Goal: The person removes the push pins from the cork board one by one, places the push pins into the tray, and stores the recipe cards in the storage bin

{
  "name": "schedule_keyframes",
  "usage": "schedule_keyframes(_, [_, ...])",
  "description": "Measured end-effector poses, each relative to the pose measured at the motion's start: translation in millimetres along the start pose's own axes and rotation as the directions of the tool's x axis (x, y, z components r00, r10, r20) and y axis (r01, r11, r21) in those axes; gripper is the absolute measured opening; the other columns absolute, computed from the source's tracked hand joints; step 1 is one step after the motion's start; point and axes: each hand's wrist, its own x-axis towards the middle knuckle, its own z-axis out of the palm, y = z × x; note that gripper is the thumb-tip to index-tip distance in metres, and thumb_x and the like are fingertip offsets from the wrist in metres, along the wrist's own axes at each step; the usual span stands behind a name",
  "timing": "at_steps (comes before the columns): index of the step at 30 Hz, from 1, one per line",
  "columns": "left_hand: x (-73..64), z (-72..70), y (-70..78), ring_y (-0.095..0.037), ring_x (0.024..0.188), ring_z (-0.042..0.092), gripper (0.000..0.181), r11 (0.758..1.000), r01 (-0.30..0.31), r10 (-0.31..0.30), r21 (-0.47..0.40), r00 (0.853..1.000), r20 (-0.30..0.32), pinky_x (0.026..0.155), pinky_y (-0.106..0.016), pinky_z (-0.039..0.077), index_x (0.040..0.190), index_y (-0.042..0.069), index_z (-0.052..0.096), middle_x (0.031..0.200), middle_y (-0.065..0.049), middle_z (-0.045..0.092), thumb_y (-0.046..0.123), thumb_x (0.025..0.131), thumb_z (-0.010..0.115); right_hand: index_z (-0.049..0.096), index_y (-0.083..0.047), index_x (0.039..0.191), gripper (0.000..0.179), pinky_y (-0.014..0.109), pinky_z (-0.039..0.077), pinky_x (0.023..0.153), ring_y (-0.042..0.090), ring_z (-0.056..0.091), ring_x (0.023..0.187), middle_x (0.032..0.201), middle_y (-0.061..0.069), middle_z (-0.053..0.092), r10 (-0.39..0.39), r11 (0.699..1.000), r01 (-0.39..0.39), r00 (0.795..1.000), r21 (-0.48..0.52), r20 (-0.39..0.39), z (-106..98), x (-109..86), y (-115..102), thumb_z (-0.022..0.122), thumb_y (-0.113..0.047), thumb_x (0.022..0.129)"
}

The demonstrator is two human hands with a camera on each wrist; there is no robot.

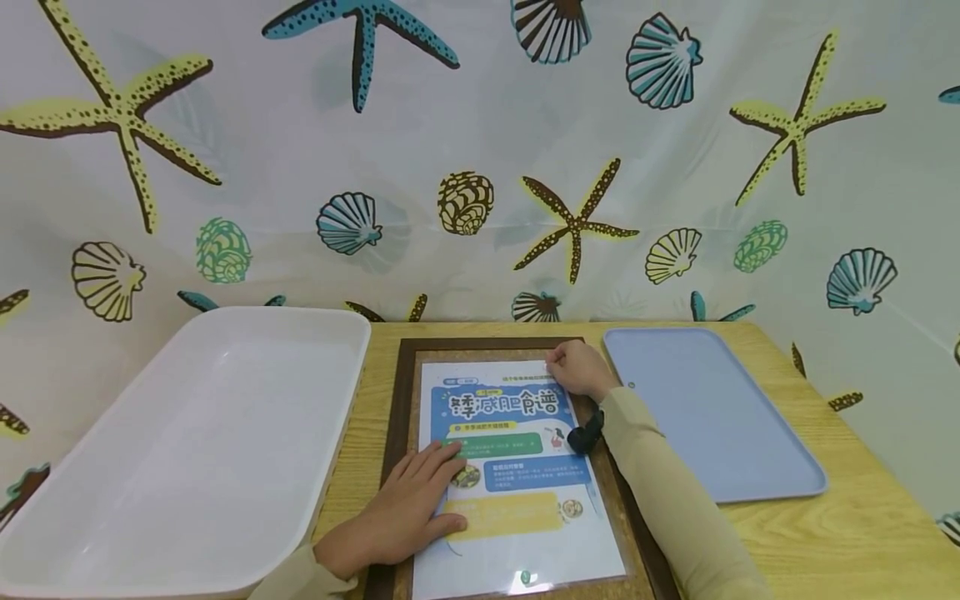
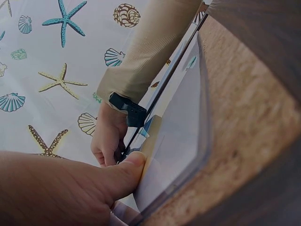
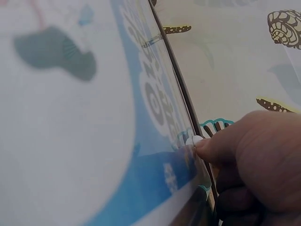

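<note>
Right sleeve sits nearest the camera, crossing the board's right side. Going down in size: backdrop, shell and starfish print, at the far side. Table below it, wood grain. White tub at left. Brown-framed cork board in the middle, flat on the table. Blue tray at right.

Printed sheet lies on the cork, inside the frame, roughly square to it. So placement looks done to me.

Left hand lies on the sheet's left edge, fingers extended and spread, gripping nothing; probably keeping the sheet from sliding.

Right hand, with a dark wrist unit behind it, is at the sheet's far right corner. Fingers curled, closed down to a pinch on a small white piece, likely a pin head. Can't tell if it's into the cork.

Status, my read: fixing is at an early stage. Far right corner in hand, not confirmed. No fastener visible at far left or near right; near left is at the picture's edge, can't call it. Left over: seating this one, then probably those other corners.
</note>
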Motion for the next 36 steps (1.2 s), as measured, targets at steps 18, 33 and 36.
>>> schedule_keyframes(18, [0.9, -3.2, 0.2, -0.043, 0.144, 0.021, 0.065, 1.0, 0.005, -0.005, 0.009, 1.0, 0.001, 0.111, -0.067, 0.017, 0.141, 0.001, 0.041, 0.154, -0.018, 0.03, 0.039, 0.092, 0.062, 0.068, -0.002, 0.102, 0.019, 0.033, 0.049, 0.076, 0.017, 0.058, 0.076, 0.089, 0.008, 0.067, -0.004, 1.0, 0.004, 1.0, 0.027, 0.011, 0.3, 2.5, 1.1, 0.059, -0.017, 0.095])
schedule_keyframes(33, [2.3, 0.3, 0.3, -0.042, 0.144, 0.021, 0.065, 1.0, 0.013, -0.013, 0.001, 1.0, 0.014, 0.112, -0.066, 0.015, 0.142, 0.002, 0.041, 0.154, -0.018, 0.029, 0.039, 0.092, 0.062, 0.068, -0.003, 0.095, 0.016, 0.03, 0.047, 0.072, 0.016, 0.057, 0.072, 0.084, 0.006, 0.065, -0.051, 0.998, 0.049, 0.998, 0.048, 0.044, 0.4, -2.1, 6.6, 0.059, -0.017, 0.095])
schedule_keyframes(36, [2.1, -0.2, -0.2, -0.042, 0.144, 0.02, 0.065, 1.0, 0.016, -0.016, 0.001, 1.0, 0.016, 0.112, -0.066, 0.015, 0.142, 0.002, 0.041, 0.154, -0.018, 0.029, 0.04, 0.092, 0.062, 0.067, -0.003, 0.095, 0.016, 0.029, 0.046, 0.071, 0.015, 0.057, 0.072, 0.083, 0.006, 0.064, -0.055, 0.997, 0.052, 0.997, 0.064, 0.048, 0.4, -1.3, 6.9, 0.058, -0.016, 0.095])
